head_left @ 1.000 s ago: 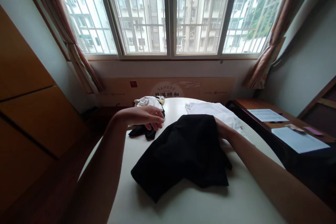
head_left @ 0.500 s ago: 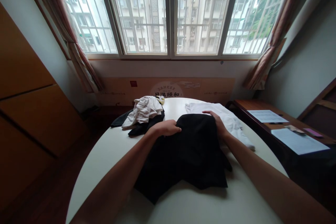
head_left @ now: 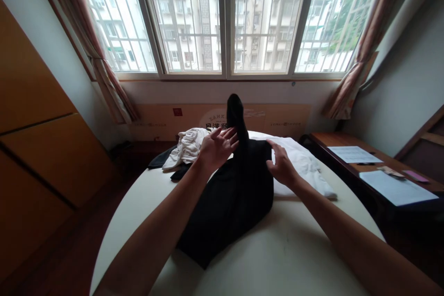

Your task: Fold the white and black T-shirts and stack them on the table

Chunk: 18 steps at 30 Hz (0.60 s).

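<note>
A black garment [head_left: 225,212], maybe shorts, lies folded across the near middle of the round white table. One narrow part of it [head_left: 236,113] stands up in the air, above the far table edge. My left hand [head_left: 217,148] is beside this raised part, palm turned up and fingers spread, not gripping it. At the garment's upper right corner, my right hand [head_left: 281,165] holds the edge between thumb and fingers. Behind the right hand a white garment [head_left: 301,162] lies flat. A crumpled pale garment [head_left: 189,145] sits on dark cloth [head_left: 160,158] at the far left.
The round white table [head_left: 298,249] fills the foreground. To the right stands a wooden desk [head_left: 319,139] with papers [head_left: 398,186] and a pink item [head_left: 414,175]. A printed cardboard panel [head_left: 156,118] leans below the barred window; a wooden cabinet [head_left: 34,148] is on the left.
The garment's right portion has swung up and over to the left, its narrow part now upright. My left hand has let go and opened; my right hand has shifted slightly left.
</note>
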Tool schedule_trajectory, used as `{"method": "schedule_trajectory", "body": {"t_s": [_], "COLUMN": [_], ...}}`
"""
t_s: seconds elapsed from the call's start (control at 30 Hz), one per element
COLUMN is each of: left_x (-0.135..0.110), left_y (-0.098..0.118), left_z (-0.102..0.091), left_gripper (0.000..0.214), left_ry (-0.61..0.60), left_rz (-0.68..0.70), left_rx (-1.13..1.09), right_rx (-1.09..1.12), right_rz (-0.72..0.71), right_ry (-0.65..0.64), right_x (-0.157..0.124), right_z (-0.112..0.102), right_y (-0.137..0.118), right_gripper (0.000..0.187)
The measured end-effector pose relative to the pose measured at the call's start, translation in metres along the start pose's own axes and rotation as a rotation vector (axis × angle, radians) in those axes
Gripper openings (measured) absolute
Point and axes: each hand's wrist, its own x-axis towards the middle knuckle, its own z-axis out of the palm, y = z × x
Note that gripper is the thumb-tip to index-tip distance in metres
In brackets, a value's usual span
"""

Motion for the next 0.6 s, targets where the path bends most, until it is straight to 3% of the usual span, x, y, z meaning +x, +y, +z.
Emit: {"method": "schedule_trajectory", "body": {"t_s": [0.13, 0.23, 0.33, 0.4, 0.47, 0.6], "left_x": [-0.002, 0.000, 0.002, 0.000, -0.004, -0.008], "left_y": [-0.027, -0.050, -0.067, -0.072, -0.074, -0.071], "left_z": [0.018, 0.023, 0.023, 0.024, 0.025, 0.025], "left_gripper": [0.059, 0.063, 0.069, 0.065, 0.055, 0.028], "left_ry": [-0.048, -0.127, -0.133, -0.087, -0.057, -0.054], "left_rz": [0.004, -0.044, 0.026, 0.067, 0.085, 0.049], "left_rx": [-0.262, -0.062, 0.320, 0.554, 0.726, 0.913], "right_rx": [-0.037, 0.092, 0.151, 0.164, 0.214, 0.517], "right_rz": [-0.196, -0.146, -0.018, 0.045, 0.071, 0.188], "right_ry": [-0.226, -0.378, -0.301, -0.212, -0.156, -0.045], "right_x": [-0.009, -0.015, -0.018, -0.017, -0.015, -0.008], "right_z": [0.000, 0.007, 0.018, 0.023, 0.026, 0.024], "right_y": [-0.022, -0.030, -0.029, -0.024, -0.020, -0.015], "right_gripper": [0.057, 0.065, 0.064, 0.043, 0.028, 0.027]}}
